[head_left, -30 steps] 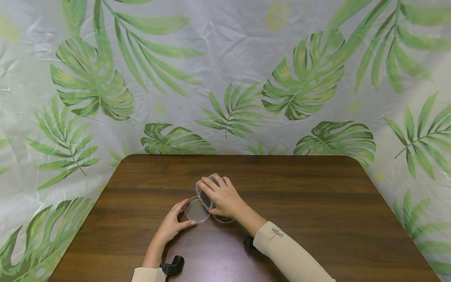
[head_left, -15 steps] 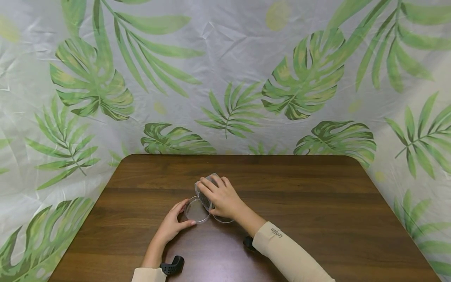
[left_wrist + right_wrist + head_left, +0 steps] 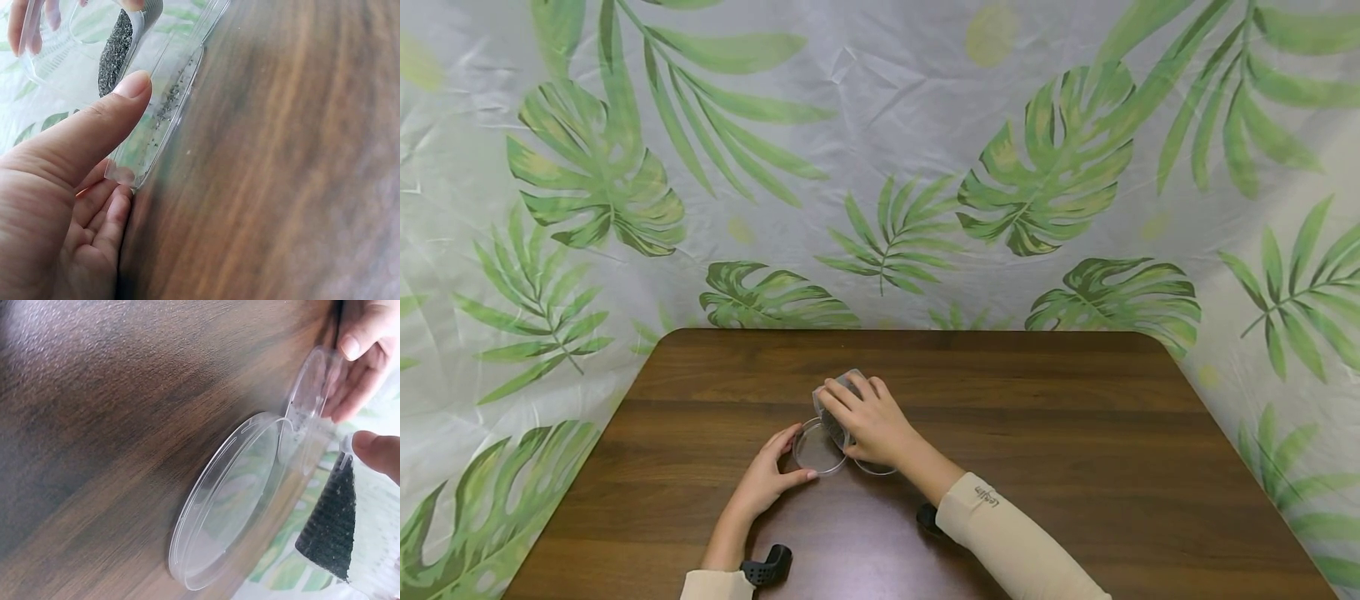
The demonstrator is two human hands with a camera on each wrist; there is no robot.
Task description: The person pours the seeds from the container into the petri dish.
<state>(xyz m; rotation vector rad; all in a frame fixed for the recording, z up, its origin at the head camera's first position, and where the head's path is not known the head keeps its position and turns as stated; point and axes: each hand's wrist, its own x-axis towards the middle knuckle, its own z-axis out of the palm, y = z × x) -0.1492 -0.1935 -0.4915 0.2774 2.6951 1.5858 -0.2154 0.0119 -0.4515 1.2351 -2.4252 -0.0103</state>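
My left hand (image 3: pixel 764 481) holds a clear round petri dish (image 3: pixel 817 455) by its rim, thumb at the near side and fingers at the far side. Some dark grains (image 3: pixel 165 107) lie scattered in this dish in the left wrist view. My right hand (image 3: pixel 878 429) grips a clear plastic container (image 3: pixel 819 402), tilted over the dish. A mass of black, gritty grains (image 3: pixel 331 525) is banked against the container's lower side. Under my right hand sits a second clear dish (image 3: pixel 203 500), with no grains visible in it; the head view shows only its near edge.
Both dishes stand on a dark brown wooden table (image 3: pixel 1037 433), side by side. Behind the table hangs a pale cloth (image 3: pixel 895 125) printed with green leaves. A black wrist device (image 3: pixel 767 566) is on my left wrist.
My right hand and the container have shifted very slightly left, and the container looks tipped a little further. My left hand and its dish stay where they were.
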